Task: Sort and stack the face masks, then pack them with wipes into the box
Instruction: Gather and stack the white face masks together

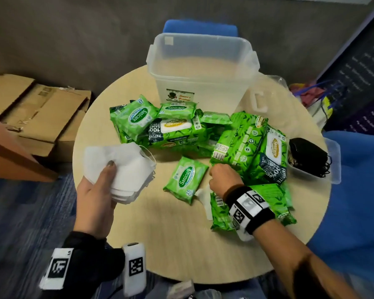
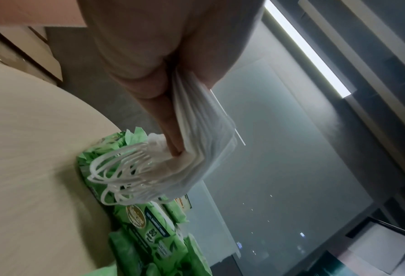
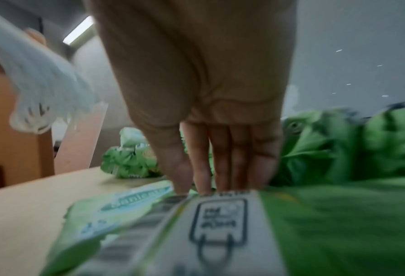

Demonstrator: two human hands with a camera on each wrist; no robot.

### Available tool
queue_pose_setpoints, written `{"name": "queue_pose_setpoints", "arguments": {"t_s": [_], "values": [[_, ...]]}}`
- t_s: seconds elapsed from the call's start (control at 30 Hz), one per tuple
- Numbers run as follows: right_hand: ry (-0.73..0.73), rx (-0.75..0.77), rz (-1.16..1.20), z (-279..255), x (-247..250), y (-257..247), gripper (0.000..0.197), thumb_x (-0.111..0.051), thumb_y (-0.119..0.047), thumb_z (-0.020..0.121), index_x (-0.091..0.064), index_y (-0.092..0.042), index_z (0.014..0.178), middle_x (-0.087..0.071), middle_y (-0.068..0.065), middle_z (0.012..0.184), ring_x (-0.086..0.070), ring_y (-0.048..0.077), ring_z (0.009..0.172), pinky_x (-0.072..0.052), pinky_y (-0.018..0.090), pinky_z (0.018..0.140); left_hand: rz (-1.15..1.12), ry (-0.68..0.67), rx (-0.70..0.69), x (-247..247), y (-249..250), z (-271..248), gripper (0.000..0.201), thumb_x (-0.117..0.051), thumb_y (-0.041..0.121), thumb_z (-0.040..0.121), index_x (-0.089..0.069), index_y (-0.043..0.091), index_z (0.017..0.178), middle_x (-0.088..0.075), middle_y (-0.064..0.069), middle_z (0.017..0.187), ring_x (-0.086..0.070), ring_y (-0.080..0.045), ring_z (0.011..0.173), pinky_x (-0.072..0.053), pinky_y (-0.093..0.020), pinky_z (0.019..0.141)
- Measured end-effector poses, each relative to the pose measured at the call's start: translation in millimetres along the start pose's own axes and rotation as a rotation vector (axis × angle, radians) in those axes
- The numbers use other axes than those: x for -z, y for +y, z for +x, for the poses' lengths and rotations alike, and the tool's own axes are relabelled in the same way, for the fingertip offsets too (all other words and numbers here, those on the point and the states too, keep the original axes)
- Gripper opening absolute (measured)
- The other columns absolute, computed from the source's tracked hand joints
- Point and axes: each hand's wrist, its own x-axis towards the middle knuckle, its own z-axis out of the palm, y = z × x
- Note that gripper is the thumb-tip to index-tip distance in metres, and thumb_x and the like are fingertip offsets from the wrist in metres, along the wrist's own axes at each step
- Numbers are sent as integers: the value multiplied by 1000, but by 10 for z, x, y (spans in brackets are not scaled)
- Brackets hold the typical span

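My left hand [image 1: 105, 182] grips a stack of white face masks [image 1: 125, 167] above the table's left edge, thumb on top; in the left wrist view the fingers [image 2: 170, 130] lie under the masks [image 2: 203, 134]. My right hand [image 1: 221, 176] reaches down among green wipes packs. Its straight fingers [image 3: 220, 164] touch the barcode end of a large pack [image 3: 222, 227], with their tips hidden behind it. A single white mask [image 1: 203, 198] pokes out from under that pack [image 1: 221, 214], beside a small Sanicare pack [image 1: 185, 179]. The clear plastic box [image 1: 203, 39] stands at the back. Black masks [image 1: 307, 156] lie at the right.
Several more wipes packs [image 1: 171, 126] are piled mid-table on the round wooden table [image 1: 177, 251]. The black masks sit in a clear shallow tray [image 1: 335, 160] at the right edge. Cardboard boxes [image 1: 45, 113] lie on the floor to the left, and blue chairs [image 1: 354, 190] stand around.
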Motion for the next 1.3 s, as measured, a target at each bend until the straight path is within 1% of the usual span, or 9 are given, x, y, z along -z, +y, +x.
{"name": "queue_pose_setpoints", "arguments": {"t_s": [0.37,0.57,0.73,0.83,0.9,0.97,1.13,1.23,1.3], "values": [[-165,-42,-175,199,-7,-153,29,-45,-4,92,-56,-5,119,-60,13,124,-59,31,112,-49,39,86,3,-70,28,-131,-103,-59,20,-49,16,99,-64,21,112,-74,8,106,-70,-6,94,-57,-21,73],[-178,-36,-152,215,23,-96,28,-47,-2,91,-55,-3,118,-60,15,121,-59,32,110,-49,40,87,-16,-62,51,-61,-125,-66,25,-50,18,99,-62,19,121,-72,4,112,-69,-11,100,-57,-23,76],[-84,-35,199,117,277,30,13,-65,-9,86,-67,-6,97,-67,8,97,-62,23,90,-52,33,85,-29,-46,61,10,-152,-64,24,-51,18,98,-61,20,119,-73,5,110,-69,-13,101,-57,-26,77],[-12,26,469,-83,602,111,6,-63,-10,87,-63,-10,93,-64,8,89,-63,20,73,-53,26,61,-43,-60,80,31,-187,-90,28,-51,18,98,-59,18,125,-71,1,115,-67,-15,104,-57,-27,77],[12,59,722,-244,791,138,5,-57,-7,91,-57,-11,93,-63,10,85,-59,17,58,-44,22,43,-56,-85,105,0,-218,-125,31,-50,18,99,-58,15,128,-70,-1,117,-67,-17,104,-58,-26,74],[27,91,966,-390,922,137,16,-55,-1,92,-53,-16,87,-62,11,78,-55,18,51,-38,22,37,-72,-124,134,-71,-244,-166,29,-50,17,98,-59,13,126,-72,-1,114,-69,-16,101,-58,-23,68],[-3,185,1285,-581,1026,52,20,-54,3,89,-65,-10,99,-70,3,83,-60,11,61,-43,20,46,-85,-285,247,-366,-264,-201,24,-51,19,98,-62,13,118,-74,-3,109,-71,-20,98,-59,-28,68],[-24,240,1432,-646,1023,-13,22,-52,2,88,-66,-8,103,-71,6,92,-61,19,77,-48,31,63,-90,-335,260,-527,-255,-185,28,-50,19,98,-59,11,124,-72,-7,114,-69,-24,102,-58,-31,71],[-74,284,1529,-689,1006,-86,23,-56,-1,83,-65,-4,103,-69,10,91,-59,23,74,-47,34,64,-110,-332,235,-594,-239,-176,29,-50,19,98,-59,12,125,-71,-7,116,-69,-22,102,-56,-29,69]]}}
